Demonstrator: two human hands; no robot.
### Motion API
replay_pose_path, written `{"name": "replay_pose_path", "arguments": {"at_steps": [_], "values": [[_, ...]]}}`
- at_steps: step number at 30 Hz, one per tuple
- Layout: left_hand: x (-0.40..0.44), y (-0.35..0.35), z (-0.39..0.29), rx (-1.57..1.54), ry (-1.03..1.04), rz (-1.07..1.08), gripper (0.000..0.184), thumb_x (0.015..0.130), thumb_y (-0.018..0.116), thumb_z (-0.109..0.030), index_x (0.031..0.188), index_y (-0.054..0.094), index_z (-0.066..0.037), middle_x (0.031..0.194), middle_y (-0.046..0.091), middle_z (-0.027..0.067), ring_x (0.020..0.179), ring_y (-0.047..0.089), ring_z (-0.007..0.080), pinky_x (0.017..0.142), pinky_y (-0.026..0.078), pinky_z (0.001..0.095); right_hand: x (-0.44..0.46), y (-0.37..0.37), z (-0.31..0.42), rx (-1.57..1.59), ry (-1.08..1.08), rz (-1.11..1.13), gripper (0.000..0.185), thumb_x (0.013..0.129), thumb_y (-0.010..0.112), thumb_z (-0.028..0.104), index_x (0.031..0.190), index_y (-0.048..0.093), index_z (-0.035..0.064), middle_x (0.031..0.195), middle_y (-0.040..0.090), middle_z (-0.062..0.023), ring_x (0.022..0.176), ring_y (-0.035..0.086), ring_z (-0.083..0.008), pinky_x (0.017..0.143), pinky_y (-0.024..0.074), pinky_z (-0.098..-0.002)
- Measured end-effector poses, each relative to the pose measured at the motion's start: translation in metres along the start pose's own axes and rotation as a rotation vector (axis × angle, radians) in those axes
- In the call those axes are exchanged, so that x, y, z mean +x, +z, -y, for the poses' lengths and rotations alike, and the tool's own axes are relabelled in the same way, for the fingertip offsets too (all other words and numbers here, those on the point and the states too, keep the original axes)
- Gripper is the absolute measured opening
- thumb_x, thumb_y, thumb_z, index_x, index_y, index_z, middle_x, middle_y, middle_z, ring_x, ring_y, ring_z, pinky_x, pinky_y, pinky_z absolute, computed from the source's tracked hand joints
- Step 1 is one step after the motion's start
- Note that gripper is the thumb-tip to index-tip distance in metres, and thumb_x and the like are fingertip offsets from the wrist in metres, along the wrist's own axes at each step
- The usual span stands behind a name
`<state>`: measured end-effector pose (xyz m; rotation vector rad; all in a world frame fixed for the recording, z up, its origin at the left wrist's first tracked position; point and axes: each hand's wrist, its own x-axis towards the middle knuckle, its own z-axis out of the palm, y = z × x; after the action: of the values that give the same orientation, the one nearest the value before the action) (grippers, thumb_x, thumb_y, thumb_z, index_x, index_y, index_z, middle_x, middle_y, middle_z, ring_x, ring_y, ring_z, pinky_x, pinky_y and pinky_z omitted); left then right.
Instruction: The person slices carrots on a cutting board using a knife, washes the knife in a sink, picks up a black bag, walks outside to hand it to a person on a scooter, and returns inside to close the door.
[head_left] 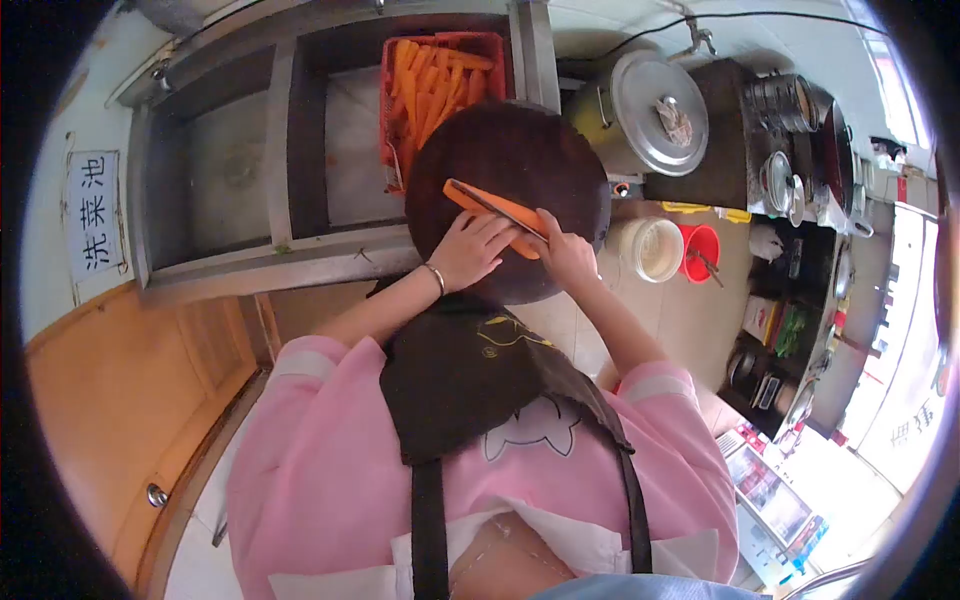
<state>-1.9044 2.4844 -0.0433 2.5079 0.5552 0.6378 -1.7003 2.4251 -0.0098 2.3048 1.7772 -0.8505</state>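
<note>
Over a round dark board [580, 185], my left hand [470, 250] presses on an orange carrot [525, 246] with its fingers lying along it. My right hand [568, 255] is closed round the near end of a long knife [500, 208], whose dark blade slants up to the left across the board. Orange carrot pieces show on both sides of the blade. Just beyond the board, a red basket [388, 130] full of peeled-looking carrots [432, 85] stands in the sink.
Metal sink basins [285, 240] lie at the left and back. To the right stand a large lidded pot [640, 100], a white bucket [652, 250], a red bucket [700, 252] and dark shelves [795, 300] with cookware. A wooden cabinet [130, 390] is at the lower left.
</note>
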Motion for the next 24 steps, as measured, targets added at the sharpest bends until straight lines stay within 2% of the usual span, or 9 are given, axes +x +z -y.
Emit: {"name": "replay_pose_path", "arguments": {"at_steps": [5,10,13,15,16,17,19,21,24], "values": [[-0.008,0.026,-0.002,0.199,-0.223,0.095,0.039,0.07,0.074,-0.027,0.105,0.06,-0.014,0.105,0.054,0.0014,0.111,0.049,0.0198,0.097,0.036,0.0418,0.004,0.008,-0.013,0.137,-0.054,-0.019,0.057,0.092,0.048,0.05,0.137,0.043,0.0154,0.089,0.066,-0.025,0.083,0.064,-0.0423,0.074,0.0505,-0.0497],[-0.019,0.017,-0.002,0.185,0.015,0.074,0.044,0.07,0.073,-0.033,0.108,0.06,-0.016,0.103,0.056,0.0011,0.104,0.052,0.0207,0.092,0.037,0.0394,-0.01,0.002,-0.033,0.421,-0.042,-0.024,0.056,0.093,0.049,0.045,0.139,0.043,0.0133,0.102,0.065,-0.0263,0.094,0.062,-0.0442,0.081,0.0486,-0.0483],[-0.022,0.019,-0.013,0.141,0.026,0.197,0.043,0.076,0.068,-0.039,0.111,0.062,-0.016,0.106,0.059,0.002,0.101,0.054,0.0224,0.092,0.036,0.0393,-0.034,-0.003,-0.042,0.577,0.07,-0.061,0.053,0.095,0.05,0.038,0.14,0.042,0.0125,0.092,0.067,-0.0223,0.082,0.067,-0.0367,0.076,0.0497,-0.0435],[-0.021,0.029,-0.009,0.032,-0.022,0.202,0.043,0.079,0.066,-0.041,0.113,0.06,-0.015,0.106,0.059,0.0037,0.101,0.055,0.0248,0.092,0.037,0.0409,-0.054,-0.015,-0.043,0.674,0.2,-0.103,0.051,0.095,0.05,0.034,0.139,0.043,0.0096,0.08,0.063,-0.0153,0.066,0.062,-0.0232,0.067,0.0489,-0.0372],[-0.015,0.029,-0.006,0.005,-0.056,0.156,0.043,0.08,0.066,-0.038,0.115,0.059,-0.014,0.107,0.058,0.0051,0.102,0.054,0.0261,0.092,0.038,0.0417,-0.061,-0.017,-0.044,0.676,0.215,-0.154,0.05,0.096,0.048,0.034,0.139,0.043,0.0076,0.069,0.056,-0.0091,0.057,0.051,-0.0138,0.058,0.0452,-0.033],[-0.008,0.03,-0.003,-0.024,-0.089,0.11,0.043,0.081,0.066,-0.035,0.117,0.058,-0.014,0.109,0.058,0.0065,0.104,0.054,0.0273,0.093,0.038,0.0424,-0.068,-0.014,-0.051,0.678,0.222,-0.163,0.05,0.096,0.048,0.034,0.139,0.043,0.0076,0.069,0.056,-0.0091,0.057,0.051,-0.0138,0.058,0.0452,-0.033],[0.005,0.027,0.006,-0.063,-0.114,0.112,0.044,0.081,0.067,-0.029,0.121,0.055,-0.012,0.114,0.055,0.0089,0.11,0.051,0.0292,0.095,0.038,0.0434,-0.077,-0.003,-0.068,0.835,0.264,-0.144,0.049,0.099,0.045,0.035,0.138,0.042,0.0064,0.066,0.051,-0.0024,0.046,0.044,-0.0091,0.042,0.0379,-0.0267],[0.019,0.026,0.013,0.066,-0.093,-0.068,0.044,0.079,0.068,-0.025,0.118,0.055,-0.009,0.117,0.053,0.0092,0.113,0.049,0.0268,0.095,0.037,0.043,-0.087,0.004,-0.075,0.805,0.291,-0.199,0.049,0.098,0.047,0.035,0.137,0.043,0.0059,0.063,0.052,-0.0036,0.048,0.047,-0.0114,0.046,0.0402,-0.0297],[0.045,0.022,0.019,0.187,-0.135,-0.048,0.051,0.081,0.068,-0.025,0.127,0.05,-0.012,0.127,0.05,0.0097,0.121,0.046,0.0294,0.101,0.035,0.0453,-0.106,0.005,-0.077,0.792,0.371,-0.225,0.049,0.096,0.048,0.035,0.135,0.045,0.0058,0.061,0.053,-0.0055,0.052,0.051,-0.0141,0.052,0.043,-0.0328]]}}
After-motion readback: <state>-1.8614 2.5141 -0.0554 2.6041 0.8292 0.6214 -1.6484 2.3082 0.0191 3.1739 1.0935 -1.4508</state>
